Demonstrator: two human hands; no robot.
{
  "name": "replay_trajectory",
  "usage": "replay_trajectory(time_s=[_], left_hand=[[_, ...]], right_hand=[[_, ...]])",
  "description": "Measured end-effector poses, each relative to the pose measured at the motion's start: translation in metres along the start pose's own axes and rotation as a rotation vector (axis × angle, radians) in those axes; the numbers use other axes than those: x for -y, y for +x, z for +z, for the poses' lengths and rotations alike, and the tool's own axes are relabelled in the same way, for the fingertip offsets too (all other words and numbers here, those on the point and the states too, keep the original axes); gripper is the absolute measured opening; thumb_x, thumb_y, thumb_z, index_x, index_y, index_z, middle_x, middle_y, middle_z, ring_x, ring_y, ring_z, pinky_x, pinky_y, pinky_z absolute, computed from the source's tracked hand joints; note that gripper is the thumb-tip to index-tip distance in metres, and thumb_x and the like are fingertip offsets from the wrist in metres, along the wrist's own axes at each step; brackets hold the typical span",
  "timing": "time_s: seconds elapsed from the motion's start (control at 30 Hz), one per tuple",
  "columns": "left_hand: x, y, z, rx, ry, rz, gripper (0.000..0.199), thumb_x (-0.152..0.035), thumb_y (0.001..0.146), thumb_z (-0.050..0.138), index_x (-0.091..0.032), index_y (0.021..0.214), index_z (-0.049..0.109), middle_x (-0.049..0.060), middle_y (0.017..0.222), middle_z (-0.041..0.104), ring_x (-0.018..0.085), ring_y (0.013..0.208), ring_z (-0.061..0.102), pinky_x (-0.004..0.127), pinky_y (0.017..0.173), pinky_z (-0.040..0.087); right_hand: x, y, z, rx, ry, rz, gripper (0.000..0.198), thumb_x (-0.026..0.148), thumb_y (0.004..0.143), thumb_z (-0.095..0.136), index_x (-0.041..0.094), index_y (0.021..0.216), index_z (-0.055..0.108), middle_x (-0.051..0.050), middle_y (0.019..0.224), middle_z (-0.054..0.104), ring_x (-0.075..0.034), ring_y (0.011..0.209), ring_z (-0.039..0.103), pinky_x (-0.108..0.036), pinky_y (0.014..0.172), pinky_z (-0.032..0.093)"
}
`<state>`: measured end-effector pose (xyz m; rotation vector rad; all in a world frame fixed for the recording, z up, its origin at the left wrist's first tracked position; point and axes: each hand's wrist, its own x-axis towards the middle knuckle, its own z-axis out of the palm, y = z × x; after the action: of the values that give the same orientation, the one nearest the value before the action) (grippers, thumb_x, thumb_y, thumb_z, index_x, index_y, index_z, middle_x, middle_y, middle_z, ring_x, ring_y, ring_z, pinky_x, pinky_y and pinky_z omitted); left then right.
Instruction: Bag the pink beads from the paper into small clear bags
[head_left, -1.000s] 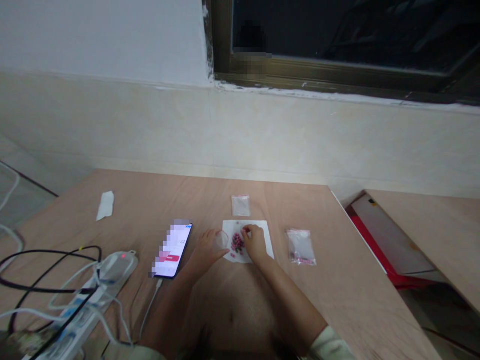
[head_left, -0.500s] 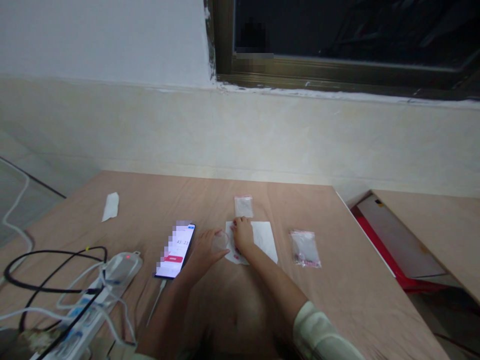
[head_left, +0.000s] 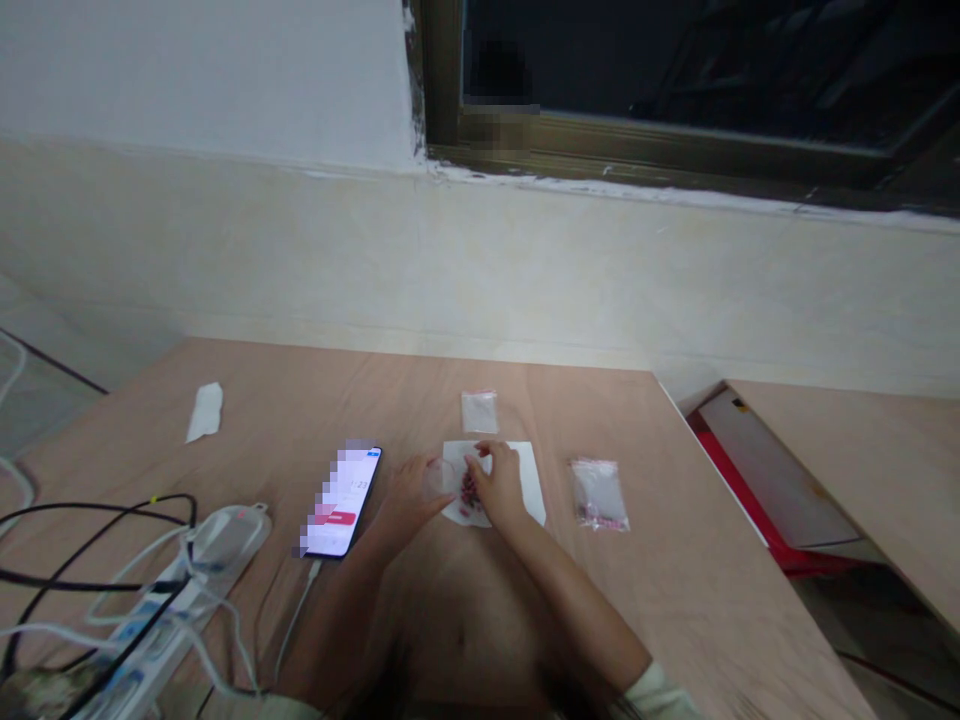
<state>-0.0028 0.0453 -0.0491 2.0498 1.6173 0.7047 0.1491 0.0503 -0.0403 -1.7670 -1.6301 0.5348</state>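
My left hand (head_left: pixel 409 497) curls around a clear, round, see-through container (head_left: pixel 438 481), thumb in front and fingers behind. It stands at the left edge of a white sheet of paper (head_left: pixel 533 485). On the paper lies a small heap of dark red bits (head_left: pixel 470 494), too small to name. Over the right side of the heap hovers my right hand (head_left: pixel 501 482). Its thumb and forefinger are curved with a gap between them, and nothing shows in the gap.
A small clear zip bag (head_left: pixel 480 411) lies behind the paper, and another bag (head_left: pixel 601 494) with pinkish contents to its right. A lit phone (head_left: pixel 345 505) with a cable is left of my hands. A power strip (head_left: pixel 232 535), tangled cords and a white scrap (head_left: pixel 205 411) lie farther left.
My right hand has shifted right and lifted off the heap, uncovering the red bits, and its fingers have spread. My left hand keeps its hold on the round container. The view has shifted slightly.
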Motion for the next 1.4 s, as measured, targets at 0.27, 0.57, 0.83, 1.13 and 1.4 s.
replay_trajectory(time_s=[0.27,0.57,0.83,1.13,1.4], left_hand=[[-0.005,-0.006,-0.009,0.021,-0.023,-0.023,0.043,-0.027,0.061,0.065,-0.016,0.099,0.047,0.009,0.1,0.056,0.022,0.095,0.052,0.038,0.085,0.04],[0.0,-0.006,-0.005,-0.012,-0.01,0.018,0.043,-0.028,0.061,0.064,-0.017,0.099,0.046,0.007,0.099,0.056,0.022,0.094,0.052,0.04,0.085,0.04],[-0.011,-0.004,-0.012,0.043,-0.05,-0.038,0.045,-0.028,0.059,0.063,-0.016,0.099,0.047,0.008,0.1,0.056,0.022,0.096,0.052,0.039,0.085,0.04],[-0.013,0.0,-0.008,0.008,-0.034,-0.04,0.042,-0.026,0.058,0.064,-0.014,0.096,0.051,0.011,0.096,0.059,0.024,0.091,0.054,0.041,0.083,0.042],[-0.009,-0.003,-0.012,0.009,-0.019,-0.039,0.039,-0.026,0.059,0.063,-0.017,0.094,0.049,0.007,0.095,0.057,0.022,0.093,0.053,0.04,0.083,0.04]], right_hand=[[-0.03,-0.003,0.007,0.131,-0.278,0.179,0.016,0.016,0.074,0.048,0.013,0.086,0.059,-0.013,0.091,0.057,-0.023,0.087,0.049,-0.03,0.072,0.036],[-0.022,-0.002,0.013,0.175,-0.389,0.201,0.016,0.014,0.076,0.044,0.012,0.085,0.057,-0.016,0.091,0.057,-0.025,0.09,0.049,-0.03,0.063,0.037],[-0.014,0.0,0.003,0.107,-0.291,0.133,0.016,0.014,0.075,0.044,0.012,0.08,0.059,-0.013,0.086,0.059,-0.022,0.086,0.048,-0.03,0.069,0.036],[0.0,-0.002,0.002,0.042,-0.076,0.005,0.018,0.023,0.075,0.048,0.015,0.087,0.059,-0.01,0.088,0.058,-0.021,0.086,0.048,-0.03,0.073,0.037],[-0.006,0.008,0.025,0.199,-0.428,0.162,0.02,0.022,0.076,0.047,0.011,0.089,0.057,-0.016,0.096,0.057,-0.026,0.092,0.048,-0.033,0.068,0.037]])
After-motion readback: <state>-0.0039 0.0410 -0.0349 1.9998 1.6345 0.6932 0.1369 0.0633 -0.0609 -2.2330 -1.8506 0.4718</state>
